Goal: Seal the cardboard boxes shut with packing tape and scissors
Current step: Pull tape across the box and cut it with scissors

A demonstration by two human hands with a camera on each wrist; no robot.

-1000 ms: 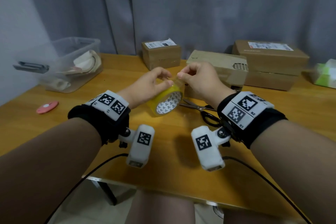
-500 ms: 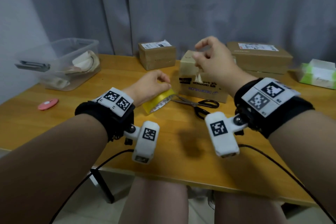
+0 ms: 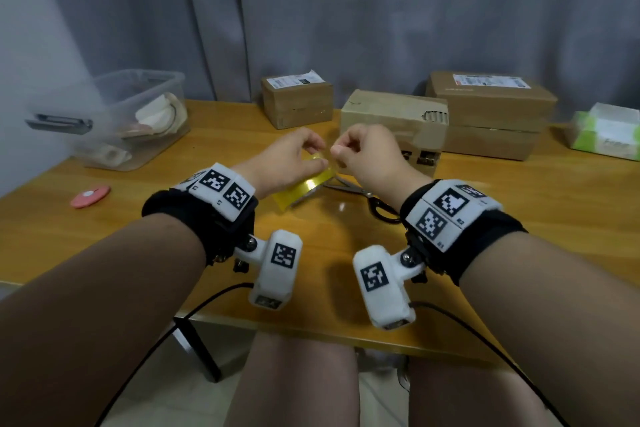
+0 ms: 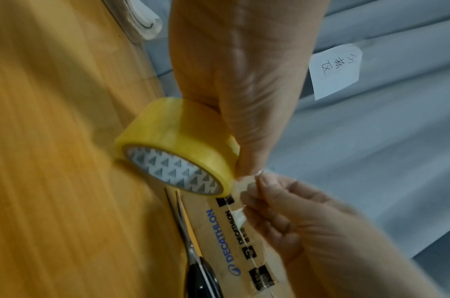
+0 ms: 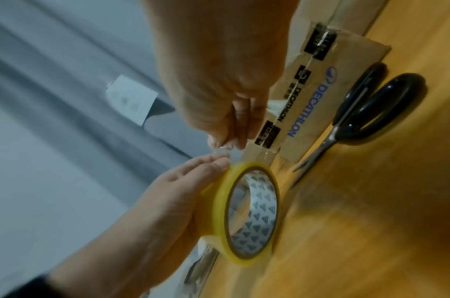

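left hand [image 3: 287, 159] gripping tape roll [image 4: 178, 145], right hand [image 3: 367, 156] pinching its edge

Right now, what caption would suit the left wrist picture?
Left hand holds a yellow tape roll on the table; right hand pinches its loose end, beside scissors.

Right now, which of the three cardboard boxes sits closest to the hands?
The middle box, with blue DECATHLON print on its front and a torn top corner. It sits just behind the hands; the small labelled box and the large box stand farther back.
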